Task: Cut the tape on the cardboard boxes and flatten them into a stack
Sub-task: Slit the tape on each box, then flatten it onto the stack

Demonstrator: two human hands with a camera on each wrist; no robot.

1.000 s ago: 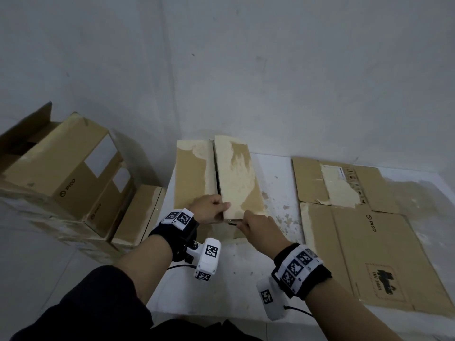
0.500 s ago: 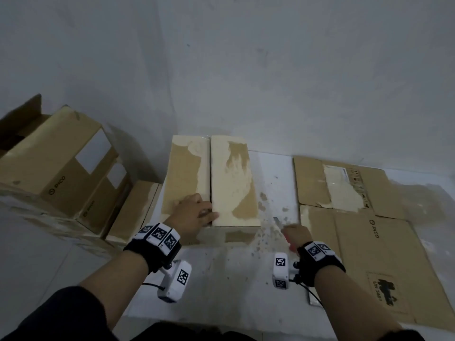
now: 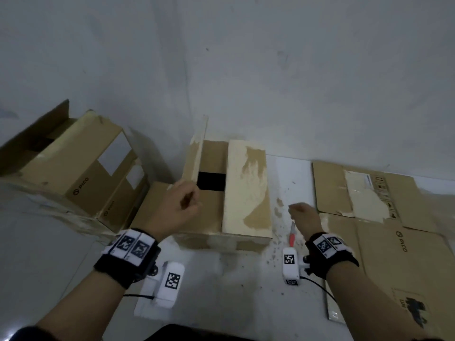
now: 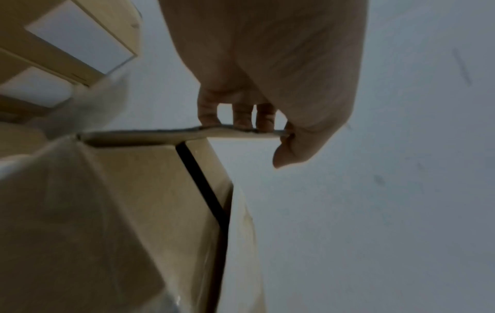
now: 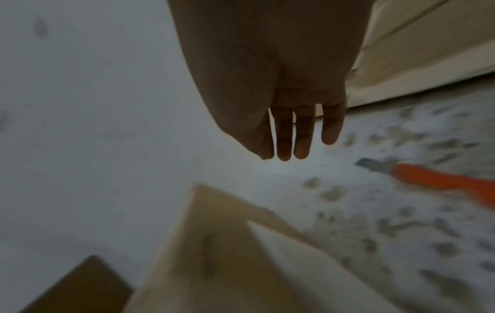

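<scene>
Now, left hand: the left hand (image 3: 177,208) pinches the near end of the left flap (image 3: 199,153) of the box — fingers on one side of the cardboard edge, thumb on the other, as the left wrist view shows.
Left flap: it stands raised, almost upright, above the box top; a dark gap shows under it between the two inner flaps.
Right flap: the right flap (image 3: 247,190) lies flat and closed, pale where the paper surface is torn off.
Box: the box (image 3: 222,239) sits on the white table (image 3: 234,291), at the back left part of it, close to the wall (image 3: 270,70).
Right hand: the right hand (image 3: 305,217) holds nothing — its fingers (image 5: 304,135) hang straight and relaxed, above the table, between the box and the flattened cardboard.
Knife: the orange-handled knife (image 3: 292,234) lies on the table just beside the right hand, on its left side, with the blade out; the hand does not touch it in the right wrist view.
Flattened cardboard: two flattened boxes (image 3: 394,230) lie on the right part of the table, one partly over the other; which is on top I cannot tell.
Other boxes: several unflattened boxes (image 3: 73,173) stand to the left of the table, lower than it, one with its top open.
Table surface: small brown scraps (image 3: 279,205) of paper are scattered near the knife.
</scene>
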